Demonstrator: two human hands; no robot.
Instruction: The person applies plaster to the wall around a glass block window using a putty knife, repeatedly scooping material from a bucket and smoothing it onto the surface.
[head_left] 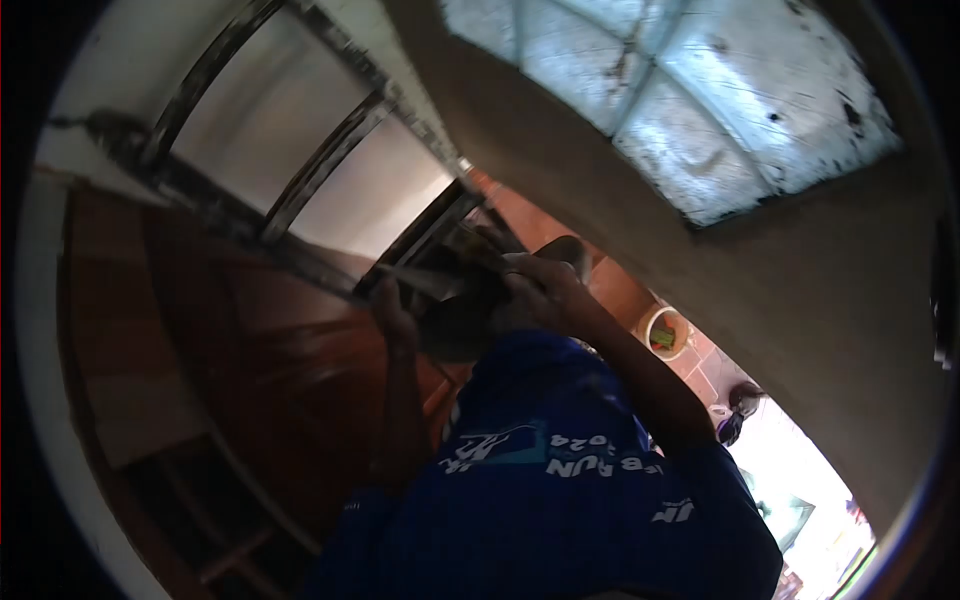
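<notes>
My right hand (548, 288) is curled in front of my waist, with its fingers bent round something dark that I cannot make out. From near it a flat greyish piece, narrowing to a point (425, 282), reaches across toward my left hand (396, 318). That hand is closed, its thumb side up, right at the lower end of a dark, paint-spotted ladder (330, 165). Shadow hides most of its fingers. Below both hands, dark rounded shapes overlap the ladder's last visible rung.
A wall (560, 150) with a frosted, stained window (700, 110) rises on the right. Reddish wooden panelling (290, 350) lies on the left. On the tiled floor (700, 372) below stands a pale bucket (664, 332) with something green inside; a dark bag-like thing (738, 412) is beyond it.
</notes>
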